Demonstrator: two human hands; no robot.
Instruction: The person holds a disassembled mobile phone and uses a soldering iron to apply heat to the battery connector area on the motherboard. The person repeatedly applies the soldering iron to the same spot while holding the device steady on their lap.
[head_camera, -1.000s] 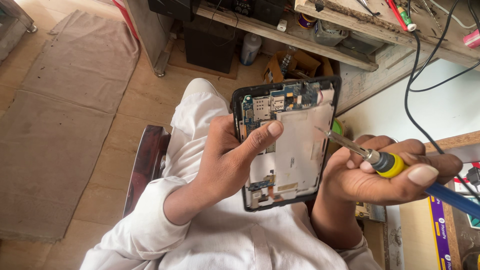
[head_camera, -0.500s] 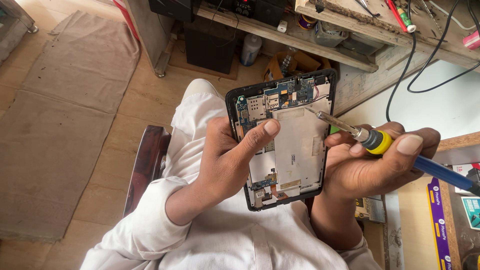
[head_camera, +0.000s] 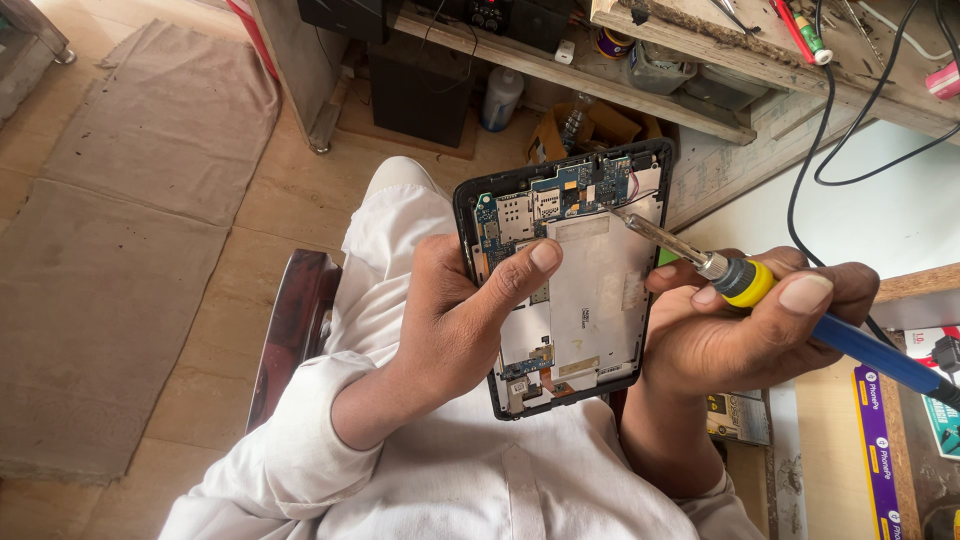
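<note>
An opened tablet (head_camera: 590, 300), black-framed with its back cover off, shows a blue circuit board along the top and a silver metal plate in the middle. My left hand (head_camera: 455, 320) grips its left edge, thumb pressed on the inner plate. My right hand (head_camera: 760, 320) supports the tablet's right edge from behind and holds a soldering iron (head_camera: 745, 282) with a yellow collar and blue handle. The iron's metal tip rests at the upper right of the board, near thin red wires.
A wooden workbench (head_camera: 760, 60) with black cables, tools and small containers runs along the top right. A white bottle (head_camera: 500, 97) and a cardboard box (head_camera: 590, 125) stand underneath. A dark chair edge (head_camera: 295, 320) shows beside my leg; cloth mats (head_camera: 120, 230) cover the floor at left.
The tablet has shifted slightly left and down in my hands. The soldering iron's tip has moved from the plate's right edge up to the upper right corner of the circuit board.
</note>
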